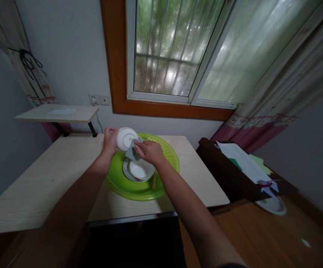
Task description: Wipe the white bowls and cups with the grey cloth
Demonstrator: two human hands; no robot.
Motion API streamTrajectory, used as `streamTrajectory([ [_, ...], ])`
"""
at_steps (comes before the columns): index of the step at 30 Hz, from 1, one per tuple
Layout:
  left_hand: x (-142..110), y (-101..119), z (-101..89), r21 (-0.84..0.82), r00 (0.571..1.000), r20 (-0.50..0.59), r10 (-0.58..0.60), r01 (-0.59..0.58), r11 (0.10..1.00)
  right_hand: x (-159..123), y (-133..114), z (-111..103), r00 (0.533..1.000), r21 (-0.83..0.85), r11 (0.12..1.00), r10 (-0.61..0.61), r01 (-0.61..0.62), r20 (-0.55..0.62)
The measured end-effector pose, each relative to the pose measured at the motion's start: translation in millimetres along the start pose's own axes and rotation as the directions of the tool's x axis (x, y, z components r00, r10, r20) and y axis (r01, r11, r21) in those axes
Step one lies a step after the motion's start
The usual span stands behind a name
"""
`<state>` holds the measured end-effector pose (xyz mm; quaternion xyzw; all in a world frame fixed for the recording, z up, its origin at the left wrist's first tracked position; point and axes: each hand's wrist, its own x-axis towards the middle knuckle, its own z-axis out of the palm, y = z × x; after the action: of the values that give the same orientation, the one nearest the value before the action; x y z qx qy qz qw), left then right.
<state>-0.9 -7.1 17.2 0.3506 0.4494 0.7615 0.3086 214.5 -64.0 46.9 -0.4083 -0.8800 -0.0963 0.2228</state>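
My left hand (pixel 110 141) grips a white bowl (pixel 124 138) by its left edge, its underside turned towards me. Pinched in the fingers of my right hand (pixel 151 150) is a grey cloth (pixel 132 152), which lies against the lower right of that bowl. Both hands are above a round green basin (pixel 119 186) with a perforated part at its right. Inside it, a white dish (pixel 141 170) rests on a larger white plate (pixel 127 172). Chopsticks (pixel 154 180) lie to the right of these, partly covered by my right wrist.
The basin stands on a pale wooden table (pixel 52 178). A small raised shelf (pixel 80 113) with a paper on it is at the back left. To the right is a dark brown cabinet (pixel 219 171) with papers (pixel 242 163). A window (pixel 175 48) with bars is behind.
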Motion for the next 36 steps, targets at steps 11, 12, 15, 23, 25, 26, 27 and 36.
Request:
streamTrajectory([
  [11,-4.8,5.9,0.4,0.072,0.999,0.042,-0.032,0.029,0.997,0.5,-2.2,6.3,0.99,0.069,0.988,-0.14,0.139,0.011],
  [12,-5.4,7.0,0.6,0.077,0.999,0.044,-0.032,0.028,0.997,1.2,-1.7,6.9,0.993,0.074,0.99,-0.117,0.117,0.003],
  [15,-5.1,7.6,1.4,0.027,0.999,0.042,-0.034,0.033,0.999,3.3,1.1,10.3,0.999,0.1,0.994,-0.043,0.045,-0.022],
  [23,-3.8,5.5,3.5,-0.024,0.999,-0.011,-0.038,0.038,0.999,5.2,5.7,24.3,0.989,0.294,0.946,0.145,-0.133,-0.019],
  [25,-6.2,7.5,4.6,-0.016,0.999,0.008,-0.041,0.041,0.999,5.6,8.7,30.1,0.983,0.387,0.906,0.181,-0.171,0.009],
  [26,-7.6,8.4,5.2,-0.014,0.999,0.025,-0.044,0.045,0.999,5.9,10.5,33.2,0.981,0.434,0.882,0.194,-0.182,0.019],
  [27,-8.9,9.0,5.7,-0.015,0.998,0.045,-0.049,0.05,0.999,6.2,12.2,36.1,0.979,0.479,0.857,0.203,-0.189,0.023],
  [36,-16.2,12.5,5.8,-0.036,0.969,0.235,-0.081,0.092,0.995,10.8,13.9,43.6,0.973,0.837,0.524,0.229,-0.158,0.039],
])
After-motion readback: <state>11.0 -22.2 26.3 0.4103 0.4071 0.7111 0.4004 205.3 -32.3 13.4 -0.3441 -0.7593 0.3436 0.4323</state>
